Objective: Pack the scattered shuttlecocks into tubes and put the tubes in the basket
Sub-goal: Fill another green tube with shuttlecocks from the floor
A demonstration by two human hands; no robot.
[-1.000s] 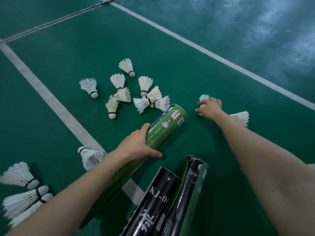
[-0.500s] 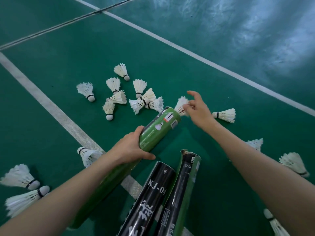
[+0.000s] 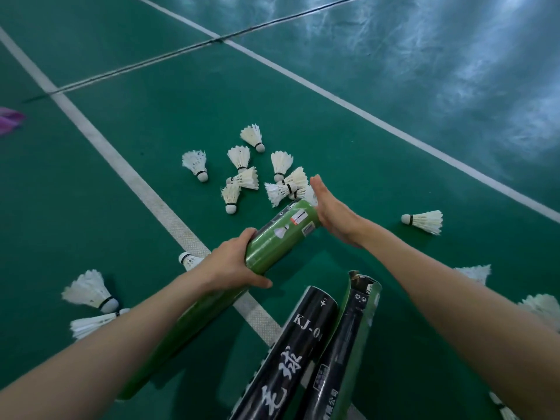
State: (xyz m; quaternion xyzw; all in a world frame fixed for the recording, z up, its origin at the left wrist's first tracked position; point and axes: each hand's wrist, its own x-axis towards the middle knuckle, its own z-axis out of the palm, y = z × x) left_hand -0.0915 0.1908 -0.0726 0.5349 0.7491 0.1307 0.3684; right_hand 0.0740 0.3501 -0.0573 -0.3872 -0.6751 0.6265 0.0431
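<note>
My left hand [image 3: 231, 263] grips a long green tube [image 3: 278, 234] around its middle, holding it slanted up and away from me. My right hand [image 3: 331, 209] lies flat with straight fingers against the tube's far mouth, pressing on it; the shuttlecock it carried is hidden behind the palm. A cluster of several white shuttlecocks [image 3: 245, 177] lies on the green floor just beyond the tube. A single shuttlecock [image 3: 424, 221] lies to the right. More shuttlecocks [image 3: 91, 291] lie at the lower left.
A black tube [image 3: 288, 356] and a black-and-green tube [image 3: 348, 344] lie on the floor near me. White court lines [image 3: 130, 174] cross the green floor. More shuttlecocks [image 3: 542, 309] lie at the right edge. A pink object [image 3: 9, 119] shows at the far left.
My right hand picked a shuttlecock off the floor at the right, carried it left to the tube's mouth, and now lies flat over the opening. My left hand kept holding the tube.
</note>
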